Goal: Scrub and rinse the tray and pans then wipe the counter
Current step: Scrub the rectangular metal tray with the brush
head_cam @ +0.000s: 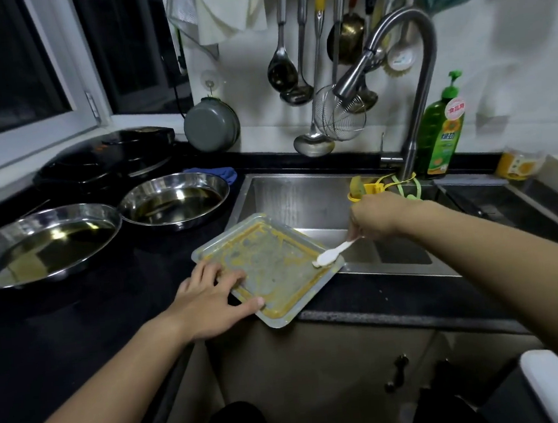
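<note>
While the tray (269,267), crusted orange, is steadied by the flat left hand (208,301) and scraped with a white brush (333,252) pinched in the right hand (374,218), both pans (173,200) and the counter (92,317) are judged untouched.

green soap bottle (441,128), hanging ladles (281,69), blue cloth (223,173)

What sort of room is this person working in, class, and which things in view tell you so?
Most likely a home kitchen: a steel sink with a faucet, ladles hanging on the wall, and a dish soap bottle.
</note>
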A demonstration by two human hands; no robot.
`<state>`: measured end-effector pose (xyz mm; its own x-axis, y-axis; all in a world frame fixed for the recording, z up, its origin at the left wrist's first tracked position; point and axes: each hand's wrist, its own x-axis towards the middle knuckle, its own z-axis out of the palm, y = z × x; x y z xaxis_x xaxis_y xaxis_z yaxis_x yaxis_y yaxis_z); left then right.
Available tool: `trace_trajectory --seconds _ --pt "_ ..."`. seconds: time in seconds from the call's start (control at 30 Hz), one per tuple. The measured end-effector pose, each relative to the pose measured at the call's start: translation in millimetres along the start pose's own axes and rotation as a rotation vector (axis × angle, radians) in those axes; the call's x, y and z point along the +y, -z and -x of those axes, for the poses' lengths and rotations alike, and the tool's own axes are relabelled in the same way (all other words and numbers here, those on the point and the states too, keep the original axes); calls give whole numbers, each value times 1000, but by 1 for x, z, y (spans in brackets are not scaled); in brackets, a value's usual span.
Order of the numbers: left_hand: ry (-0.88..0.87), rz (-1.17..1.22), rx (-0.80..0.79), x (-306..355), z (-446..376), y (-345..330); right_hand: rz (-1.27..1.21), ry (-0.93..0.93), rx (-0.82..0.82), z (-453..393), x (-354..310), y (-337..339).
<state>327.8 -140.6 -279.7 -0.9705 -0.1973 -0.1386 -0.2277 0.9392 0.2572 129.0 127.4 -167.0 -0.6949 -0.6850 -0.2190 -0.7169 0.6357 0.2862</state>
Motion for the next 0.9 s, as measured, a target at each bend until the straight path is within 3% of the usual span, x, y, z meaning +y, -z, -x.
trace_trajectory --seconds 0.1,0.33,0.53,0.73,0.9 --pt "-3 -5 -24 -3 2 4 64 115 73 -14 3 2" --pt "-22 -1 26 -8 0 -1 -87 402 84 -22 -27 -23" --pt "-29 98 182 -10 3 -12 -210 551 130 -29 -33 -31" --pt "-36 123 199 -11 4 -14 -378 260 249 -71 -47 -22" --pt "-29 46 130 -11 2 -14 -396 294 333 -98 -119 -18"
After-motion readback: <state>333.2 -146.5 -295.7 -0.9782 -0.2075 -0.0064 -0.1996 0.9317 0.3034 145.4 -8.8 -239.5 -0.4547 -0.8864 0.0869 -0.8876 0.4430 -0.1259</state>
